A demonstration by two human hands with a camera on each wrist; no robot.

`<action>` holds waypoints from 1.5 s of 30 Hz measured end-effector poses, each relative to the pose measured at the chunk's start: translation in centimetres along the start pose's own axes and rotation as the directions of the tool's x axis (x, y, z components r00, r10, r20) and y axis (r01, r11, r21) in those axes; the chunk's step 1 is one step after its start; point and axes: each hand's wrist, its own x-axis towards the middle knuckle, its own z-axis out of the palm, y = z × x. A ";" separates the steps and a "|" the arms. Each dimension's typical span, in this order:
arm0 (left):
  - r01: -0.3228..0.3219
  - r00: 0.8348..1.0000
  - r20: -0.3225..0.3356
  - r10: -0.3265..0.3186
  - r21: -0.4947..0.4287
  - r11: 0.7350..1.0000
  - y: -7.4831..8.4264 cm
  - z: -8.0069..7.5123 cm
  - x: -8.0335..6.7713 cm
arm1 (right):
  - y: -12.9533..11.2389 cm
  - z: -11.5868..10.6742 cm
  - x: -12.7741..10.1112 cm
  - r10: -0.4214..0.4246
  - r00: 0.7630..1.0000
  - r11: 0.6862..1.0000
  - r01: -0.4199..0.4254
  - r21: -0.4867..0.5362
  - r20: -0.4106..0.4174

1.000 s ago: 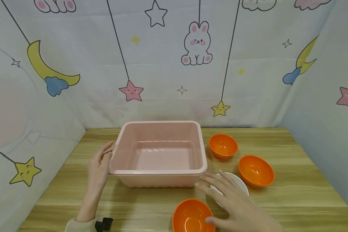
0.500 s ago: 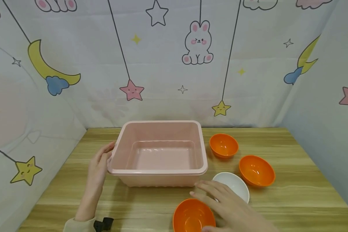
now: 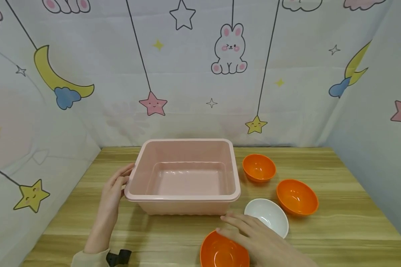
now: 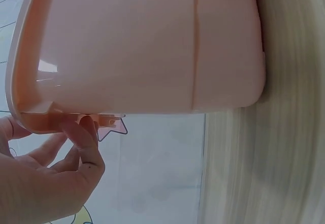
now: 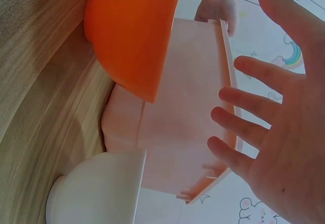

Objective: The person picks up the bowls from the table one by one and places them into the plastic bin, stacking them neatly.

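1. The pink tub sits at the centre of the wooden table, empty. The left hand is at its 9 o'clock side. The fingers curl under the rim there, thumb towards the top, so it holds the tub lightly by its lip. If that hand lifts or pulls from one side only, the tub could tip or slide towards 3 o'clock into the bowls.

2. The near orange bowl lies at 6 o'clock from the tub's right corner, at the table's front edge. The right hand hovers over its rim with fingers spread and nearly straight, gripping nothing; the right wrist view shows a clear gap between palm and bowl. A grasp from this flat pose could push the bowl off the near edge, or pinch only the smooth rim and let it slip.

3. The white bowl stands just beside the right hand at 1 o'clock from it; a sweeping wrist could knock it.

4. Two more orange bowls, one at 3 o'clock of the tub and one at 2 o'clock, stand apart from both hands and are less at risk.

5. The left forearm comes in from 7 o'clock, the right from 5 o'clock, both low over the table.
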 end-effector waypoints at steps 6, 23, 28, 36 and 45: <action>0.025 0.998 0.054 -0.021 -0.070 0.997 0.0 -0.3 0.1 | 0.0 0.1 0.1 -0.002 0.999 1.000 0.001 0.018 0.041; 0.065 0.987 0.158 -0.036 -0.186 0.980 0.0 -1.0 0.5 | -0.6 1.0 0.3 0.024 0.990 1.000 -0.026 0.009 0.139; 0.054 0.986 0.166 -0.016 -0.227 0.972 -0.1 -1.1 0.6 | -0.8 1.1 0.5 0.040 0.986 0.999 -0.041 0.005 0.162; 0.026 0.988 0.156 0.020 -0.292 0.956 -0.3 -1.2 0.6 | -1.1 1.1 0.6 0.068 0.968 0.996 -0.080 0.040 0.240; 0.022 0.990 0.140 0.027 -0.333 0.943 -0.5 -1.1 0.8 | -1.1 2.0 0.6 0.044 0.972 0.999 -0.045 0.001 0.229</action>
